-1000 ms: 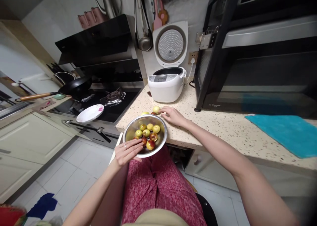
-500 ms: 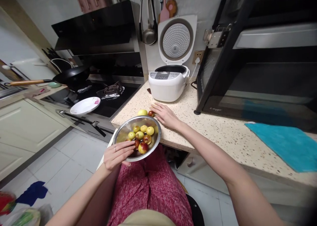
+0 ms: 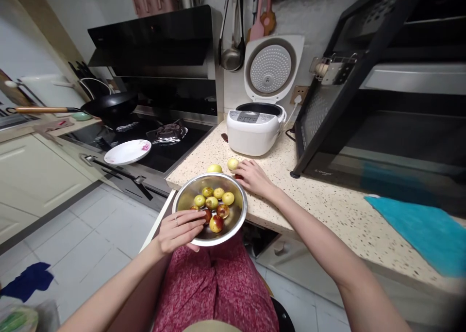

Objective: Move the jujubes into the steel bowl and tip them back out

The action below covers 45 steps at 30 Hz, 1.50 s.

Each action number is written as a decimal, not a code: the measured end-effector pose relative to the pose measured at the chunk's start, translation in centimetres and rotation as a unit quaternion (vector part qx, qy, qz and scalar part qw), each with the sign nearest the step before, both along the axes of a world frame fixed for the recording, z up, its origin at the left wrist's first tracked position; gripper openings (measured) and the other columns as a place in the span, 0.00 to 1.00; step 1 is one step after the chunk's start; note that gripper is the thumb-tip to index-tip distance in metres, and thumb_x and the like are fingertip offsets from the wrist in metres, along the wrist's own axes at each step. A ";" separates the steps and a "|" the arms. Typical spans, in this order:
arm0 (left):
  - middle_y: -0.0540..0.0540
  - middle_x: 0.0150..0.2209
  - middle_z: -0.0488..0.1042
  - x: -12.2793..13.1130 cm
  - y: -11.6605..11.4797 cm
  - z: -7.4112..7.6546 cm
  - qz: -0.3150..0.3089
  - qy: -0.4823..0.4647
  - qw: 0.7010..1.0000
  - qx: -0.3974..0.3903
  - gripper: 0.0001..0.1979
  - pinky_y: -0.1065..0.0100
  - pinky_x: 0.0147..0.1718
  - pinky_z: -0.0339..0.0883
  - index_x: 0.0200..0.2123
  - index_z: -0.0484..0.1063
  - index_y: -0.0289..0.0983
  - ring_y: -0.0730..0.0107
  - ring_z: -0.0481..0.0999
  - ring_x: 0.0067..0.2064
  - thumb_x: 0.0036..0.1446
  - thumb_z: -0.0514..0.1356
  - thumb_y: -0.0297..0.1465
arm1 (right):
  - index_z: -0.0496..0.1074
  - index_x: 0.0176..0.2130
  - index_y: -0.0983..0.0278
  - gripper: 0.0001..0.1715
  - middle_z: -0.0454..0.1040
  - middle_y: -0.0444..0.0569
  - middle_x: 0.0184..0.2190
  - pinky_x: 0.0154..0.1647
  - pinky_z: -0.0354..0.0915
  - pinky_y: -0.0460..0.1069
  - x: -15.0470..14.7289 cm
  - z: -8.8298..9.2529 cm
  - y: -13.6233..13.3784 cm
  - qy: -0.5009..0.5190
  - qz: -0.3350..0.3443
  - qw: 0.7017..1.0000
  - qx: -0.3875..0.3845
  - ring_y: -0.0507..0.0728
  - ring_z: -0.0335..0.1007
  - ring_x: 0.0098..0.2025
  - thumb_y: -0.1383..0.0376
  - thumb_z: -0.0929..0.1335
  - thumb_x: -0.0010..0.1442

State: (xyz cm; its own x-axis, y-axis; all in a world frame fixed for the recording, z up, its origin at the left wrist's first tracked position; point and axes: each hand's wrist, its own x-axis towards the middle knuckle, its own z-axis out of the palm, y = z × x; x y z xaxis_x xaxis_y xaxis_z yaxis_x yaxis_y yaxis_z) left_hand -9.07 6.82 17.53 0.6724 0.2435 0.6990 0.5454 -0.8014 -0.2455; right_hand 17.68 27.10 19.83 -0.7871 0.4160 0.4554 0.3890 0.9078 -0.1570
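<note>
My left hand (image 3: 180, 230) grips the near rim of a steel bowl (image 3: 238, 211), held over my lap at the counter's edge. Several small green and red fruits (image 3: 214, 206) lie in the bowl. On the speckled counter (image 3: 320, 196) my right hand (image 3: 253, 176) rests palm down, its fingers curled over a small red fruit (image 3: 238, 176) and touching a green fruit (image 3: 232, 164). Another green fruit (image 3: 214, 168) sits on the counter just behind the bowl's far rim.
A white rice cooker (image 3: 255, 130) with its lid up stands behind the fruit. A black oven (image 3: 382, 113) fills the right. A teal cloth (image 3: 422, 227) lies on the counter. To the left, the stove holds a white plate (image 3: 127, 151) and a black wok (image 3: 109, 106).
My right hand drew back toward the bowl and curled over the loose fruit; a green fruit now shows at its fingertips. The view shifted right. The left hand kept hold of the bowl.
</note>
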 end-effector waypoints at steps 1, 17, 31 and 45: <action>0.40 0.43 0.86 0.1 0.1 -0.1 -0.003 -0.001 1.000 0.002 0.23 0.59 0.57 0.79 0.47 0.78 0.30 0.59 0.83 0.56 0.74 0.53 0.44 | 0.79 0.49 0.62 0.11 0.78 0.56 0.48 0.53 0.66 0.61 0.2 0.0 0.0 -0.018 0.005 1.000 -0.006 0.65 0.70 0.51 0.67 0.69 0.68; 0.43 0.41 0.86 2.3 2.2 -0.4 -0.018 -0.090 0.995 -0.029 0.20 0.59 0.61 0.69 0.44 0.78 0.33 0.64 0.83 0.54 0.74 0.53 0.41 | 0.79 0.47 0.61 0.12 0.80 0.53 0.44 0.47 0.73 0.57 1.7 3.7 -1.4 0.252 0.028 0.955 -0.151 0.63 0.77 0.47 0.64 0.75 0.63; 0.43 0.45 0.85 4.7 5.4 -0.9 -0.046 -0.104 0.993 -0.042 0.17 0.58 0.59 0.71 0.48 0.77 0.34 0.63 0.82 0.56 0.74 0.55 0.41 | 0.82 0.43 0.59 0.15 0.83 0.48 0.42 0.52 0.72 0.55 1.9 4.6 -2.6 0.041 0.144 0.929 -0.338 0.58 0.79 0.44 0.61 0.80 0.56; 0.44 0.49 0.84 4.1 4.4 -2.0 -0.022 -0.123 0.990 -0.070 0.15 0.57 0.65 0.67 0.56 0.75 0.36 0.65 0.79 0.59 0.75 0.54 0.35 | 0.84 0.47 0.58 0.13 0.85 0.50 0.43 0.52 0.73 0.55 2.4 4.2 -1.9 0.008 0.185 0.915 -0.359 0.59 0.79 0.46 0.60 0.77 0.61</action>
